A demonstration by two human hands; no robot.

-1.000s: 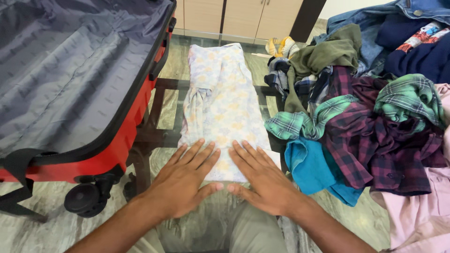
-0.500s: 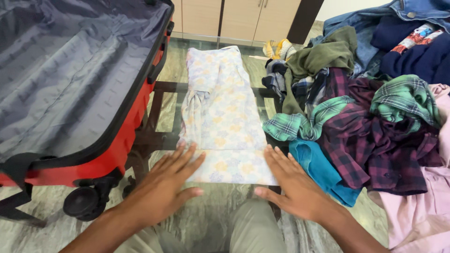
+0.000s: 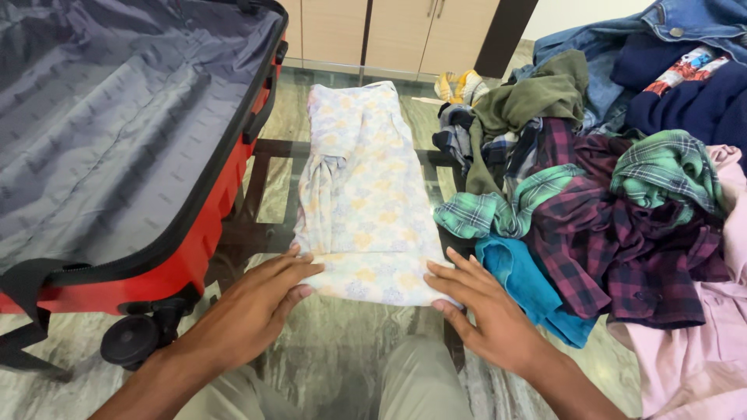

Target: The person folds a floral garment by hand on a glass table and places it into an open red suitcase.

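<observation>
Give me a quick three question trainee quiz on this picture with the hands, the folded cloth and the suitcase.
1. True or false: the suitcase lies open.
2. Which hand touches the folded cloth's near right corner?
3. The clothes pile lies on which side of the cloth: A left, B right?

Key
1. True; its grey lining shows.
2. The right hand; the left hand is at the near left corner.
3. B.

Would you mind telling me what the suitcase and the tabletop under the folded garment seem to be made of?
Suitcase: probably hard red plastic, smooth and slightly glossy, lined with grey, creased woven fabric. Tabletop: apparently clear glass, since the dark frame and floor show through. Garment: thin, soft printed cloth, perhaps cotton.
</observation>
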